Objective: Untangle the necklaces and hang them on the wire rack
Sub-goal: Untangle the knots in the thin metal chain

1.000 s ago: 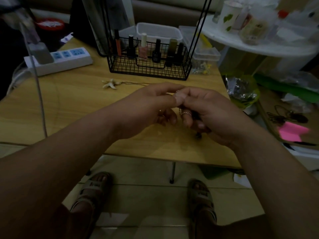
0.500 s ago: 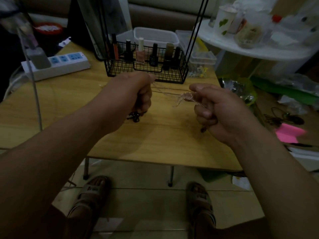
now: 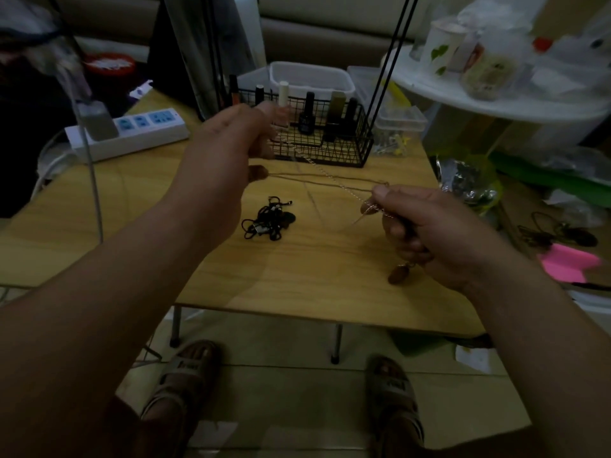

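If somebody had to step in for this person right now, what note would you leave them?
Left hand: pinches a silver chain and a thin brown cord.
Right hand: grips both farther along; a brown pendant hangs below it.
The two strands run straight between the hands and cross above the table. A black necklace lies tangled on it.
Done: black one set apart.
Left: part chain from cord, untangle the black one, hang all on the wire rack; none hangs there in view.
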Available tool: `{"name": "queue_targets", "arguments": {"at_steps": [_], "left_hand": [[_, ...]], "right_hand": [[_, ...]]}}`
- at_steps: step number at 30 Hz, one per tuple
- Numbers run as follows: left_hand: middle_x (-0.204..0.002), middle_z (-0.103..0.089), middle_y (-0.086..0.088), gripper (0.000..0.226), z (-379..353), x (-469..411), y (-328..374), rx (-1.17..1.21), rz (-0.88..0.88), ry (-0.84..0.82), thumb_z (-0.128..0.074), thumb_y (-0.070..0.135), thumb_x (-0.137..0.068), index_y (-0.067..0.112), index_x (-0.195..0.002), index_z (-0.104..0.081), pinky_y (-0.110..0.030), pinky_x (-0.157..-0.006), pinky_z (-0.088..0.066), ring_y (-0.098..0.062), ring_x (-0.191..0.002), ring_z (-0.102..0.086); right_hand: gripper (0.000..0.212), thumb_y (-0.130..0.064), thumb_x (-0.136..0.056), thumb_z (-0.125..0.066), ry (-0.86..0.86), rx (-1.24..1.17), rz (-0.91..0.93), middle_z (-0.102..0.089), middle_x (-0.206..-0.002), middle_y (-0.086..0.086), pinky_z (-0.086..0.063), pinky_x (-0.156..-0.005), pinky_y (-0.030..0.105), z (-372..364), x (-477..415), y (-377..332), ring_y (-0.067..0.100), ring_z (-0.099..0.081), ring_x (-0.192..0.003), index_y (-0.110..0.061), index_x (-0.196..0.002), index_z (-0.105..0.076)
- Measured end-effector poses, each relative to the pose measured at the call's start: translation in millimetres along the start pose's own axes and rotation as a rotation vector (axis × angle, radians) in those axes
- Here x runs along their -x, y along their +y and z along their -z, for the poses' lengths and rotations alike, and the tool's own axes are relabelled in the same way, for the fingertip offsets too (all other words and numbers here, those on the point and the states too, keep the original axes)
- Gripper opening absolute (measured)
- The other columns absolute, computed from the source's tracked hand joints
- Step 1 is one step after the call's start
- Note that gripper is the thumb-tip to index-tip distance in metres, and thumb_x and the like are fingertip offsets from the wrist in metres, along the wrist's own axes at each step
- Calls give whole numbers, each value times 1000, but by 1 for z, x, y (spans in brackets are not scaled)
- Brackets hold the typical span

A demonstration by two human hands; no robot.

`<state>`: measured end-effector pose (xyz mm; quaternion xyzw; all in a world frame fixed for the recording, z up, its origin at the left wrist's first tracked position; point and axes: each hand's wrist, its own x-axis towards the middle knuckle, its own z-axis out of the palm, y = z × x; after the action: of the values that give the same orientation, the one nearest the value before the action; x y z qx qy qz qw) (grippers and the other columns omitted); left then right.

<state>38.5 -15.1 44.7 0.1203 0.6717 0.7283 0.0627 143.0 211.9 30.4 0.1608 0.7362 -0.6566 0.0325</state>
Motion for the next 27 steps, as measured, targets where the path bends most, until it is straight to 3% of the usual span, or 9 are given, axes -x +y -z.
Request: {"name": "queue_targets", "arguments": {"at_steps": [3, 5, 7, 9, 12, 16, 24, 27], "left_hand": [[-92, -68, -5, 34, -1, 1, 2, 75, 5, -29, -50, 29, -108, 23, -77, -64, -43, -92, -57, -22, -92, -69], [-78, -63, -4, 34, -1, 1, 2, 108, 14, -83, -47, 29, -110, 19, -78, -53, -41, -78, -59, -24, -77, -68], [-68, -50, 0, 34, 0, 0, 1, 136, 30, -107, -47, 28, -109, 21, -78, -58, -34, -61, -45, -18, -61, -54], [-67, -37, 1, 44, 1, -2, 0, 205, 82, -155, -49, 26, -107, 29, -68, -70, -34, -59, -20, -13, -55, -34], [-61, -27, 6, 40, 6, -5, -1, 382, 228, -257, -49, 26, -106, 25, -72, -70, -30, -57, -10, -9, -49, -20], [-54, -32, 8, 21, 11, -11, -3, 454, 316, -377, -45, 26, -106, 19, -91, -59, -20, -45, -18, -4, -39, -24], [-63, -30, 8, 31, 5, -10, 0, 513, 361, -297, -46, 30, -101, 22, -71, -46, -24, -50, -18, -8, -48, -20], [-64, -41, 6, 34, -1, -10, -3, 477, 336, -266, -47, 30, -102, 22, -69, -45, -24, -51, -16, -9, -49, -26]], "right_hand": [[35, -47, -91, -64, -92, 45, 8, -39, -60, -2, -14, -52, 30, 2, 3, -1, 12, -24, -50, -16, -100, -78], [35, -49, -84, -69, -131, 92, 24, -36, -60, -1, -13, -54, 33, 2, 4, -1, 15, -23, -52, -19, -97, -80], [27, -45, -85, -70, -109, 80, 41, -37, -61, -1, -13, -54, 34, 1, 3, -1, 15, -24, -53, -19, -89, -79], [23, -35, -95, -65, -67, -34, 55, -41, -64, -1, -14, -51, 30, 1, 0, 1, 13, -27, -53, -17, -84, -74], [21, -26, -100, -56, -31, -250, 18, -41, -67, -3, -16, -45, 23, 1, -4, 1, 8, -28, -52, -15, -86, -66], [17, -28, -101, -55, -33, -379, -46, -42, -65, -5, -20, -38, 17, 1, -6, 1, 6, -28, -49, -16, -92, -64], [22, -30, -101, -56, -8, -200, -55, -48, -66, -4, -21, -39, 19, 0, -6, 7, 7, -31, -48, -17, -84, -61], [26, -30, -101, -56, 24, -201, -66, -49, -65, -3, -24, -37, 19, -4, -6, 9, 8, -33, -47, -19, -77, -55]]}}
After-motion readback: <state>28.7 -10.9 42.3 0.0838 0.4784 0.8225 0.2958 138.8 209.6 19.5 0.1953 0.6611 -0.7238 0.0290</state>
